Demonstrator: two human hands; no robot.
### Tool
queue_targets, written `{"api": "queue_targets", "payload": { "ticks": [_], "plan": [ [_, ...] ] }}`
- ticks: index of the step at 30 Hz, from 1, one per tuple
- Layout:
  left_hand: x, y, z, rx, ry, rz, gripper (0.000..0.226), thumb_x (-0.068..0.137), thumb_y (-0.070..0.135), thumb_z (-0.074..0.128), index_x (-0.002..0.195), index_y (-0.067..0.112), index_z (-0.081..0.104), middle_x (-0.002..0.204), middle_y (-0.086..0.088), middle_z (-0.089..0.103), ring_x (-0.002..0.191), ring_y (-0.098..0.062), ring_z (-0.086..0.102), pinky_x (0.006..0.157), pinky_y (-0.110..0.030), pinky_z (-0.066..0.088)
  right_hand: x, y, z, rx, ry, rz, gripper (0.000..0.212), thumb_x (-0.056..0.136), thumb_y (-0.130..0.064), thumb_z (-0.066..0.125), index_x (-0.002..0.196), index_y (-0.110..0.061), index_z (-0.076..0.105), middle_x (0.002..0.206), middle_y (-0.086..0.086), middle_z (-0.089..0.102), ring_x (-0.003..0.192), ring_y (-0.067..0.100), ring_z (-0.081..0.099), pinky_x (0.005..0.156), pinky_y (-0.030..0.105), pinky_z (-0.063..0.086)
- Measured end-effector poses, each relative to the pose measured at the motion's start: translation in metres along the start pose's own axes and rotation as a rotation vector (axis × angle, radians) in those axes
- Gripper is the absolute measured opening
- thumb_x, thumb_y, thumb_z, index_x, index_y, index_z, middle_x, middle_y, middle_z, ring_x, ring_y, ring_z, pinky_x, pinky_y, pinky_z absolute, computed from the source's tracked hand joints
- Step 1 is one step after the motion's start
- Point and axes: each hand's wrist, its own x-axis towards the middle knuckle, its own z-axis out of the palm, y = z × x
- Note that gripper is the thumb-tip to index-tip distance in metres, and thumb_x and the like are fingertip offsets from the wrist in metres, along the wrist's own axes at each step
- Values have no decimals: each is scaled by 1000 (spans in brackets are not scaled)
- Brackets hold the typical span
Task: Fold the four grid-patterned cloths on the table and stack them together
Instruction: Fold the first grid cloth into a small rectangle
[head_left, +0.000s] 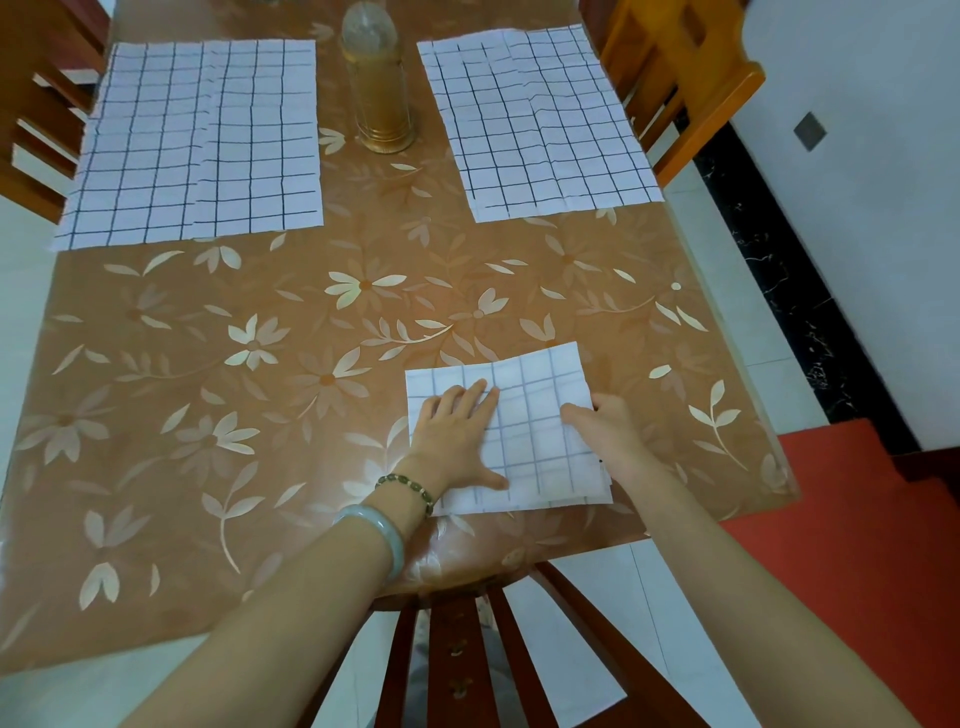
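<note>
A folded grid-patterned cloth (535, 410) lies near the table's front edge, right of centre, with several layers showing at its lower right corner. My left hand (457, 436) presses flat on its left half, fingers spread. My right hand (602, 431) holds its right edge, thumb on top and fingers curled at the edge. Two unfolded grid cloths lie flat at the back, one at the far left (197, 140) and one at the far right (535, 124).
A tall clear jar with a golden base (382, 88) stands between the two back cloths. The table has an orange floral cover (260, 364). Wooden chairs stand at the front (467, 649), back right (685, 78) and left (36, 104).
</note>
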Motion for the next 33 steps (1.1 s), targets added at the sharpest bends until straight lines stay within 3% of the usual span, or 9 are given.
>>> {"api": "queue_targets", "payload": {
  "ticks": [4, 7, 10, 15, 17, 20, 24, 29, 33],
  "plan": [
    [0, -2, 2, -1, 20, -9, 124, 61, 78, 62, 153, 22, 1, 160, 4, 4, 143, -25, 10, 113, -41, 12, -17, -15, 8, -16, -38, -95, 11, 80, -12, 59, 78, -1, 59, 66, 7, 59, 58, 17, 57, 47, 20, 43],
    [1, -4, 3, -51, 31, 22, 121, 63, 74, 64, 153, 20, 5, 160, 3, 7, 143, -25, 12, 114, -40, 12, -30, -26, 30, -105, -51, -216, 27, 80, -11, 60, 61, -18, 42, 49, -10, 40, 45, 8, 38, 44, 21, 34],
    [-7, -21, 2, -358, 100, 35, 103, 68, 61, 66, 149, 12, 27, 156, -4, 24, 141, -26, 22, 115, -36, 18, -38, -32, 57, -197, -70, -326, 32, 79, -11, 59, 60, -22, 36, 51, -9, 35, 46, 8, 32, 47, 24, 28],
    [-50, -56, 2, -1101, 476, -473, 12, 88, 15, 62, 92, 22, 71, 88, 1, 70, 83, -17, 62, 79, -32, 48, -34, -33, 99, -282, -101, -390, 17, 82, -14, 56, 70, -17, 44, 58, -6, 43, 53, 12, 41, 52, 28, 35],
    [-56, -67, 7, -1249, 444, -623, 24, 89, 16, 62, 65, 17, 67, 62, 0, 65, 65, -17, 57, 65, -31, 47, -29, -29, 114, -345, -101, -372, 8, 82, -16, 55, 77, -15, 48, 66, -2, 52, 64, 19, 51, 57, 29, 39],
    [-54, -76, 15, -1379, 358, -707, 25, 88, 18, 65, 64, 13, 70, 62, -3, 68, 64, -18, 61, 75, -40, 55, -22, -23, 133, -408, -85, -342, 5, 82, -19, 54, 80, -16, 50, 82, 6, 64, 82, 27, 59, 70, 34, 47],
    [-48, -68, 13, -1366, 344, -649, 19, 86, 21, 65, 70, 16, 74, 72, -6, 73, 67, -14, 65, 83, -42, 57, -17, -14, 142, -501, -92, -336, 10, 84, -23, 56, 85, -13, 53, 89, 5, 64, 87, 27, 60, 68, 32, 45],
    [-41, -61, 3, -1164, 315, -656, 38, 85, 33, 69, 115, 10, 65, 87, -5, 72, 78, -21, 69, 66, -36, 55, -18, -14, 144, -525, -162, -319, 35, 82, -48, 54, 92, -15, 57, 95, -1, 58, 87, 19, 55, 68, 31, 42],
    [-38, -57, -1, -824, 420, -441, 35, 87, 18, 65, 118, 4, 54, 104, -9, 59, 98, -26, 54, 78, -26, 35, -10, -9, 140, -490, -246, -353, 18, 89, -32, 50, 84, -16, 57, 92, 4, 56, 87, 21, 55, 72, 32, 41]
  ]
}}
